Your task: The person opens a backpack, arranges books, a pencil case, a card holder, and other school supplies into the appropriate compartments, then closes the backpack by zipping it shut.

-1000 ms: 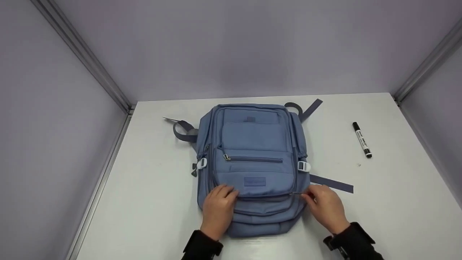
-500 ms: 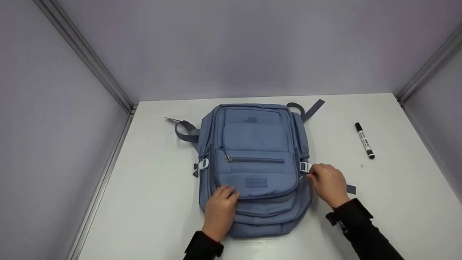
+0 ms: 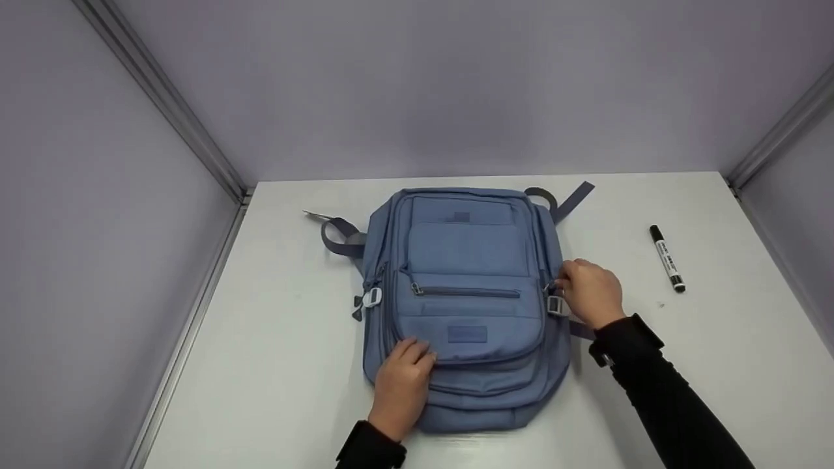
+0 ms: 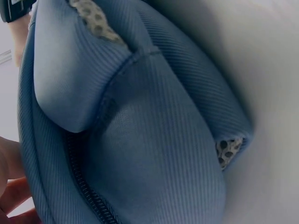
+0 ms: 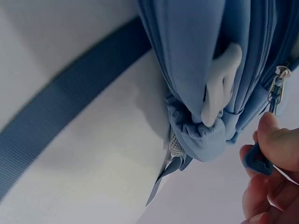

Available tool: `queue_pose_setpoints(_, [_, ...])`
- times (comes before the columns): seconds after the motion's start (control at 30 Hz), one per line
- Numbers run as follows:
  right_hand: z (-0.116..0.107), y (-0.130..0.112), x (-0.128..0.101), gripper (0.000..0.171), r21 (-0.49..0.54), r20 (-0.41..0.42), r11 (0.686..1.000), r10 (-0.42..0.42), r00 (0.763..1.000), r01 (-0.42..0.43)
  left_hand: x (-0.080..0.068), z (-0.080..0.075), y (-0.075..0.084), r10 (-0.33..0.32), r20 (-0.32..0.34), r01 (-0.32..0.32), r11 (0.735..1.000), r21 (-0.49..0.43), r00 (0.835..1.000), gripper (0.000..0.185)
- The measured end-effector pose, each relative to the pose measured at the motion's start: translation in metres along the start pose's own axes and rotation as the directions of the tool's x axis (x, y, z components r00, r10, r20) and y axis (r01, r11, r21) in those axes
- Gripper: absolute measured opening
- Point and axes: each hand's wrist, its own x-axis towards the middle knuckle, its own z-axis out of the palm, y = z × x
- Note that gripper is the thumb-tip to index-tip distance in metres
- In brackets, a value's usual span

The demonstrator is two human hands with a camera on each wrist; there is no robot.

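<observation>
A blue backpack (image 3: 466, 247) lies front up on the white table. My left hand (image 3: 402, 384) rests on its lower left front, fingers over the front panel's bottom edge. In the left wrist view, fingertips (image 4: 18, 196) show beyond that panel's edge, with dark zipper teeth (image 4: 93, 200) below. My right hand (image 3: 591, 292), at the bag's right side just above the white buckle (image 3: 556, 305), pinches a blue zipper pull (image 5: 259, 161) between thumb and fingers. Its metal slider (image 5: 281, 74) sits on the zipper in the right wrist view. The panel's lower edge stands apart from the layer below.
A black and white marker pen (image 3: 667, 258) lies on the table to the right. Loose dark straps (image 3: 342, 238) stick out at the bag's left side, and another strap (image 3: 573, 203) at its upper right. Grey walls (image 3: 456, 91) enclose the table.
My right hand has drawn the zipper pull from the panel's lower right corner up the right side, past the white buckle. The left hand has stayed on the lower left of the backpack.
</observation>
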Motion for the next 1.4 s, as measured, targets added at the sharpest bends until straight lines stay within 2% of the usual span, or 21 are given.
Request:
queue_pose_setpoints(0.17, [0.005, 0.002, 0.017, 0.011, -0.010, 0.019, 0.999, 0.033, 0.999, -0.033, -0.002, -0.001, 0.001, -0.010, 0.005, 0.010, 1.000, -0.012, 1.000, 0.011])
queue_pose_setpoints(0.33, [0.012, 0.000, 0.021, 0.013, 0.012, 0.048, 0.999, 0.036, 0.998, -0.037, -0.001, -0.001, 0.000, -0.008, -0.003, 0.008, 1.000, -0.020, 1.000, 0.013])
queue_pose_setpoints(0.43, [0.012, 0.003, 0.017, 0.011, 0.052, 0.075, 0.998, 0.032, 0.997, -0.036, 0.000, -0.003, -0.001, -0.004, 0.006, 0.004, 0.999, -0.033, 1.000, 0.013])
queue_pose_setpoints(0.6, [0.007, 0.019, 0.005, 0.006, 0.130, 0.188, 0.991, 0.011, 0.982, -0.036, 0.007, -0.011, -0.004, 0.014, 0.080, -0.010, 0.998, -0.058, 0.997, 0.012])
queue_pose_setpoints(0.67, [0.005, 0.026, -0.001, 0.005, 0.160, 0.232, 0.986, 0.011, 0.973, -0.049, 0.012, -0.015, -0.005, 0.036, 0.101, -0.032, 0.999, -0.041, 0.994, 0.009])
queue_pose_setpoints(0.8, [0.003, 0.036, -0.011, 0.005, 0.228, 0.276, 0.969, 0.031, 0.961, -0.097, 0.021, -0.020, -0.004, 0.093, 0.084, -0.095, 0.995, 0.029, 0.992, 0.008])
queue_pose_setpoints(0.9, [0.005, 0.043, -0.016, 0.006, 0.275, 0.280, 0.954, 0.041, 0.959, -0.122, 0.026, -0.021, -0.004, 0.125, 0.065, -0.129, 0.989, 0.074, 0.990, 0.012])
queue_pose_setpoints(1.0, [0.007, 0.050, -0.017, 0.009, 0.311, 0.275, 0.940, 0.051, 0.960, -0.139, 0.029, -0.022, -0.005, 0.128, 0.078, -0.135, 0.987, 0.085, 0.989, 0.015])
queue_pose_setpoints(1.13, [0.005, 0.067, -0.017, 0.015, 0.299, 0.248, 0.937, 0.106, 0.963, -0.180, 0.032, -0.025, -0.006, 0.101, 0.166, -0.112, 0.992, 0.056, 0.981, 0.016])
queue_pose_setpoints(1.27, [-0.001, 0.093, -0.016, 0.021, 0.214, 0.193, 0.943, 0.215, 0.957, -0.255, 0.034, -0.026, -0.008, 0.063, 0.278, -0.069, 0.998, 0.009, 0.958, 0.019])
queue_pose_setpoints(1.4, [-0.005, 0.121, -0.019, 0.025, 0.103, 0.112, 0.930, 0.340, 0.934, -0.352, 0.035, -0.026, -0.013, 0.046, 0.342, -0.027, 0.998, -0.059, 0.939, 0.021])
